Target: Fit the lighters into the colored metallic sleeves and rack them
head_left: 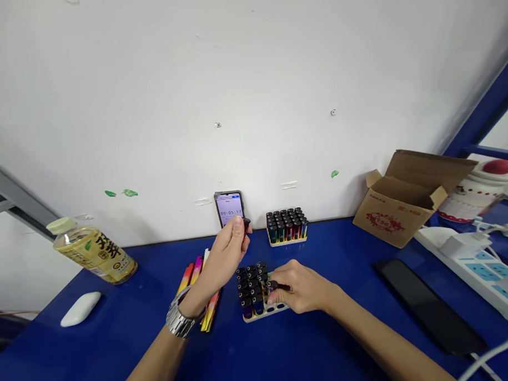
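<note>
My left hand point(229, 240), with a metal watch on its wrist, is raised in front of a propped phone. Its fingers close around a lighter point(247, 221), of which mostly the dark top shows. Lower on the right, my right hand point(301, 286) pinches another black-topped lighter point(272, 285) over a white holed tray point(258, 317). Rows of upright lighters point(252, 290) fill the tray's left part, and bare holes show at its front right. Whether the pinched lighter sits in a hole, I cannot tell; my fingers hide its lower end.
Behind stands a second tray point(287, 242) of lighters. Colourful strips point(210, 311) lie partly under my left arm. The phone point(229, 205) shows a timer. A drink bottle point(93, 251) and white case point(80, 309) are left; an open carton point(388, 213), black phone point(428, 306) and power strip point(478, 282) are right.
</note>
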{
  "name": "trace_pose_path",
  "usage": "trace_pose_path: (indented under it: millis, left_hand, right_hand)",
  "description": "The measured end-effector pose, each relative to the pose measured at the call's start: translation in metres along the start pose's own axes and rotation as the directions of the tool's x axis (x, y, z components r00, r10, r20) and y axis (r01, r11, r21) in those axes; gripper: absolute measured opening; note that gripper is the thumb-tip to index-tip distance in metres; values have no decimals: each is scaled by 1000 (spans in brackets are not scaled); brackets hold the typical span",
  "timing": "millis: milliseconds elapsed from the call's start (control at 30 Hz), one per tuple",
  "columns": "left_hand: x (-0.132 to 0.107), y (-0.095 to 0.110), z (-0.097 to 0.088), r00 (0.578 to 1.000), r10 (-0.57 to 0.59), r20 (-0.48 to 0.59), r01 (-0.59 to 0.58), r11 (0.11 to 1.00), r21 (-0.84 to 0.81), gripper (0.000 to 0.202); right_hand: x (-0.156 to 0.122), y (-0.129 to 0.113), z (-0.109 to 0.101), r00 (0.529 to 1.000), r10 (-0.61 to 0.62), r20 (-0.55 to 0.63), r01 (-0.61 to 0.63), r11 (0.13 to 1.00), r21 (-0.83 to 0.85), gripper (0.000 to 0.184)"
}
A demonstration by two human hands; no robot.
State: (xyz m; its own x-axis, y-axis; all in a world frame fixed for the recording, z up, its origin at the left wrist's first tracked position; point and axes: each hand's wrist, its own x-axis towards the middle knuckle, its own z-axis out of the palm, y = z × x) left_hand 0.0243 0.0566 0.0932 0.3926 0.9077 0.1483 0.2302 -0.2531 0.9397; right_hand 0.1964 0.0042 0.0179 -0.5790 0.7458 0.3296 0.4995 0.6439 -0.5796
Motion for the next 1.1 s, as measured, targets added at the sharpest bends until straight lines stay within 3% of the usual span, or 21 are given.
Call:
trace_pose_path:
  millis: [133,300,533,700,900,1000,1100]
  left_hand:
    - [0,-1,3,998,-53,19,53,999,-7,44]
    - [4,-9,3,997,-49,67,49,999,0,45]
    - [5,-13,3,995,-38,92,39,999,-15,45]
    - [6,-15,3,994,-34,102,33,999,9,46]
    - [6,-18,5,998,0,59,-7,993,114,46]
    - [5,-18,6,999,7,44,-14,988,152,42]
    - [2,-16,7,1000,27,-3,-26,980,197,35]
  right_hand:
    - [0,-4,2,999,23,43,-21,998,-57,42]
    - [1,-4,6,996,-73,45,82,966,-245,40]
    - [-4,3,12,998,-37,-50,36,999,-29,48]
    - [-2,0,10,998,-62,-17,58,986,-159,50]
    - [4,-10,1,989,107,102,-69,944,-323,41]
    - [2,-2,5,989,142,47,-125,955,-270,51]
    - [-6,15,12,985,167,-46,-169,985,-36,61]
